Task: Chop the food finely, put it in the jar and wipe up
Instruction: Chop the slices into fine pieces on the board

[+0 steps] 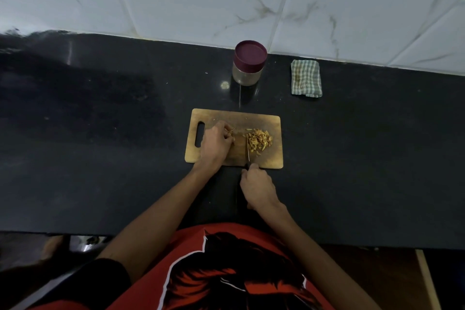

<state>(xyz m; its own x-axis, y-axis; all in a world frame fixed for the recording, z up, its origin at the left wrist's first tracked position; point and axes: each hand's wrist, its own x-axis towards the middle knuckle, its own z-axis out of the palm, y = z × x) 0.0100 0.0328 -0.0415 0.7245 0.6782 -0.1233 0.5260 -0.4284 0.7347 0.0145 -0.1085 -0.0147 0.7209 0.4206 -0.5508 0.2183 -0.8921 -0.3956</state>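
Knife handle gripped in my right hand [258, 190], left hand [217, 143] pinching light, loose yellow-brown slivers [259, 142] on wooden board [275, 158].

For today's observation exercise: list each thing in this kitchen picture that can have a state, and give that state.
jar: upright, lid on.
cloth: folded, lying right of the jar.
chopped food: piled on the board.
cutting board: flat on the counter.
knife: blade down on the board.
left hand: holding uncut pieces.
right hand: gripping the knife handle.
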